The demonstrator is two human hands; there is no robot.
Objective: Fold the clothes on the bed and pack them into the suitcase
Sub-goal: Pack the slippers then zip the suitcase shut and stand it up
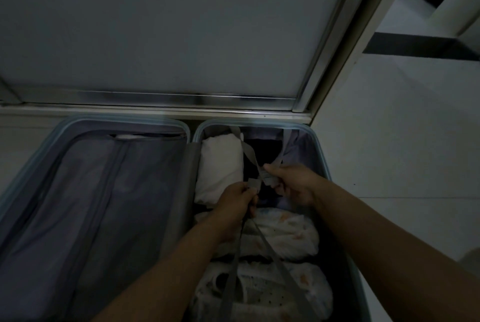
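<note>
In the open suitcase [124, 121], our left hand [237, 201] and right hand [293, 182] clamp their fingers on grey straps [249, 151]; folded white clothes [285, 233] lie at 6 o'clock.

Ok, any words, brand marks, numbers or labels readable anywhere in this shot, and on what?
None can be read. The suitcase rim and lining, the grey straps, the white folded cloth and the patterned clothes show no lettering; their orange marks are pattern, not text. The picture is dim.
</note>
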